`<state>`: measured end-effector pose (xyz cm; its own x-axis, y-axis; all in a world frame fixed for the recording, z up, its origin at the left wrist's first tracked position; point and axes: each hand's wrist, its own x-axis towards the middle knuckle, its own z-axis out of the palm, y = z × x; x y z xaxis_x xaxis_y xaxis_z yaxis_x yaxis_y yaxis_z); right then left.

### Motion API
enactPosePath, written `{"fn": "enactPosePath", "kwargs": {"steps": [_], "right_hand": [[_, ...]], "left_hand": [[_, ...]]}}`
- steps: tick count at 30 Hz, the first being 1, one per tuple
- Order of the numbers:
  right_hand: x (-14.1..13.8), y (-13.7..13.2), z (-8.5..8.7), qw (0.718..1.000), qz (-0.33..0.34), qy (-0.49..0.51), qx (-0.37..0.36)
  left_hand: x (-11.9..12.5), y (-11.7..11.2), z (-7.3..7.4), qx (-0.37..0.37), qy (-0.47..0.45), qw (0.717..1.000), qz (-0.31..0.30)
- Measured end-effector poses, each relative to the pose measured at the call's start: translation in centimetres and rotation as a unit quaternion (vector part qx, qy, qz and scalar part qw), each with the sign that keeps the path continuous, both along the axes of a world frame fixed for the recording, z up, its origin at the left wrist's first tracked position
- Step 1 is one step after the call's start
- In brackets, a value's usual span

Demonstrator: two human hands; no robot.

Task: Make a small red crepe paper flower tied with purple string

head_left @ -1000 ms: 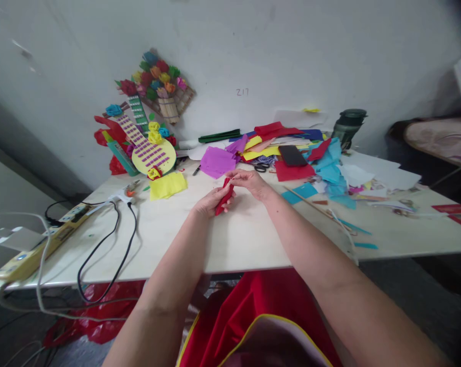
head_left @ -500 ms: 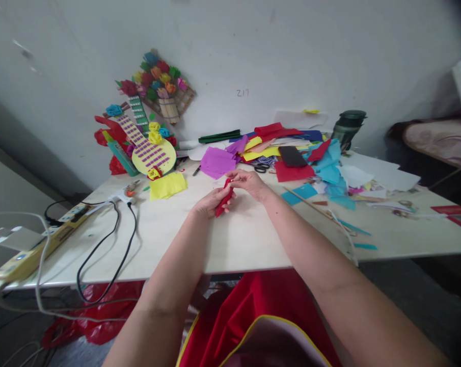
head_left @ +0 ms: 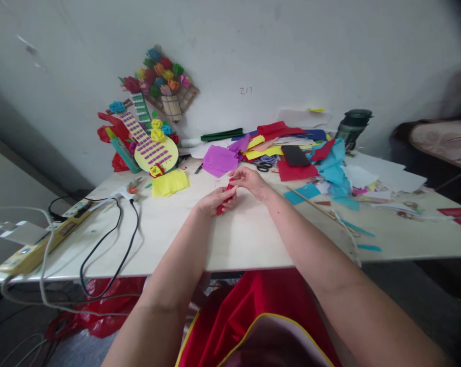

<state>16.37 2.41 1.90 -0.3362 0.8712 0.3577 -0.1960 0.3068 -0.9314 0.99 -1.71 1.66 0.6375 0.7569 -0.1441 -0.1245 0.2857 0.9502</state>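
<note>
Clearly, both our hands meet over the table, with a slim red piece (head_left: 220,208) between them. We have our left hand (head_left: 214,200) curled nearly closed around its lower part, the thumb laid across it and the fingertips showing on the far side. Our right hand (head_left: 251,181) comes to the upper end, thumb and fingertips drawn together there in a small pinch, the rest of the hand loosely bent. The red piece slants between us: its lower tip sticks out of our left hand towards our body, and its top reaches the fingertips of our right hand. Much of its middle is hidden by our fingers, so we cannot tell how it is folded.

Just beyond our hands we see a purple sheet (head_left: 220,160) on the table (head_left: 245,239). To the left of our left hand lies a yellow sheet (head_left: 171,183), and farther left and behind it leans a guitar-shaped craft (head_left: 157,153). Beyond our right hand are black scissors (head_left: 264,166); right of these, a dark phone (head_left: 295,156) rests on a red sheet (head_left: 297,172). Nearer our right wrist, on its right, we have a blue sheet (head_left: 305,193) with a thin stick (head_left: 317,205) beside it.
</note>
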Motion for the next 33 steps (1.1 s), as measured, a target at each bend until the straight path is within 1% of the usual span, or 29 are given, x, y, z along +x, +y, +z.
{"fn": "enactPosePath", "kwargs": {"steps": [3,6,8,11,14,16,19,25,30,33], "right_hand": [[0.1,-0.3,0.1,0.998,0.042,-0.024,-0.039],[0.2,-0.8,0.3,0.993,0.089,-0.054,-0.053],[0.1,-1.1,0.5,0.993,0.091,-0.055,-0.050],[0.0,-1.4,0.6,0.995,0.076,-0.041,-0.052],[-0.1,-1.3,0.4,0.995,0.073,-0.038,-0.050],[-0.1,-1.1,0.3,0.997,0.062,-0.040,-0.039],[-0.1,-1.0,0.3,0.998,0.033,-0.040,-0.030],[0.0,-0.6,0.2,0.999,-0.045,-0.008,-0.025],[-0.1,0.3,-0.3,0.997,-0.080,-0.009,-0.002],[0.0,0.4,-0.3,0.995,-0.103,-0.012,0.008]], "left_hand": [[0.1,-0.2,0.0,0.007,-0.006,1.000,-0.011],[0.1,-0.3,0.1,0.010,-0.009,1.000,-0.025],[0.2,-0.4,0.1,0.019,-0.001,0.999,-0.029],[0.3,-0.3,0.1,0.039,0.003,0.999,-0.016],[0.4,-0.3,0.0,0.041,0.000,0.999,-0.004],[0.4,-0.3,0.0,0.039,0.007,0.999,0.002],[0.4,-0.4,0.3,0.051,0.031,0.998,0.029],[0.3,-0.4,0.8,0.124,0.063,0.988,0.063],[0.3,-0.3,1.0,0.141,0.153,0.971,0.116],[0.5,-0.4,1.1,0.143,0.192,0.961,0.141]]}}
